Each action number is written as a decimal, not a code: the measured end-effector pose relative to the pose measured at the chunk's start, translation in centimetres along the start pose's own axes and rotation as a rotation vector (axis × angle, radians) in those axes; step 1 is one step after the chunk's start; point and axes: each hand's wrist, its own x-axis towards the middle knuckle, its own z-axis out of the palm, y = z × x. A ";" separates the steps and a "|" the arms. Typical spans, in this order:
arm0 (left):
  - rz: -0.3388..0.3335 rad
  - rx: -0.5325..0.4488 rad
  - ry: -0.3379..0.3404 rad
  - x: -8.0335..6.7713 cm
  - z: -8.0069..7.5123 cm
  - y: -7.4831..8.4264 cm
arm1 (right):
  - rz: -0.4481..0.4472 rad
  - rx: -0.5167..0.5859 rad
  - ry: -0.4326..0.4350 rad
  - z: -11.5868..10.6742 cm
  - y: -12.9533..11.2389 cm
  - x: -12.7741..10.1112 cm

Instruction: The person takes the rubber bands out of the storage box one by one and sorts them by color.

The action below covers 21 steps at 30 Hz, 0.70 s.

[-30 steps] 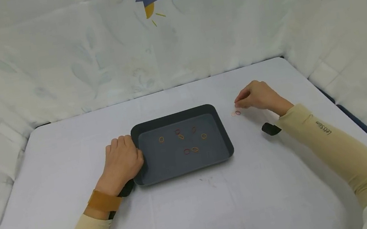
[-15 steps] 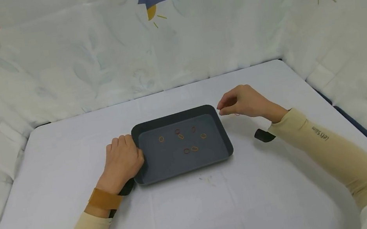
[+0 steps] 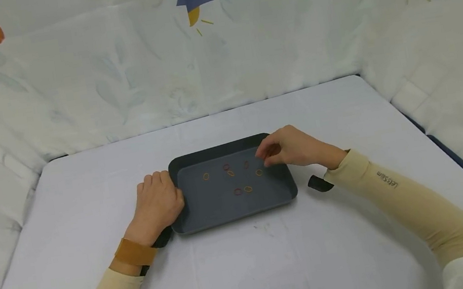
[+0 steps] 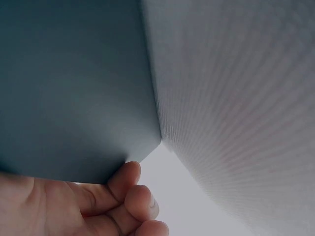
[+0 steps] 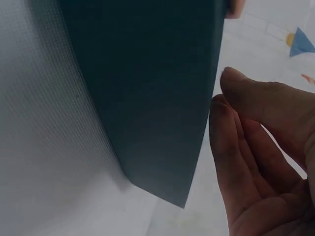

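Observation:
A dark grey tray (image 3: 232, 209) lies on the table with several small orange and red rubber bands (image 3: 248, 189) spread on its bottom. My left hand (image 3: 156, 200) grips the tray's left rim; in the left wrist view its curled fingers (image 4: 123, 179) lie against the tray's edge. My right hand (image 3: 292, 148) is above the tray's right side, thumb and forefinger brought close together as in a pinch. The rubber band at its fingertips is too small to make out clearly. In the right wrist view, the right hand (image 5: 261, 147) appears beside the tray wall (image 5: 147, 98).
A white cloth covers the table (image 3: 241, 273). Behind it hangs a pale curtain (image 3: 136, 79) with printed rockets. A dark strap end (image 3: 320, 183) hangs below my right wrist.
From the tabletop right of the tray, my right hand has moved left with a small rubber band and is over the tray's right side. The left hand has stayed on the rim.

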 end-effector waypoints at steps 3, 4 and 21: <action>0.001 0.005 0.000 0.0 0.0 -0.1 | -0.031 -0.029 -0.049 0.5 -0.1 0.5; 0.001 0.005 -0.001 0.0 0.0 -0.1 | -0.040 -0.040 -0.063 0.7 -0.2 0.6; -0.027 0.010 -0.015 0.2 0.5 -0.3 | -0.124 -0.196 -0.184 2.4 0.4 2.9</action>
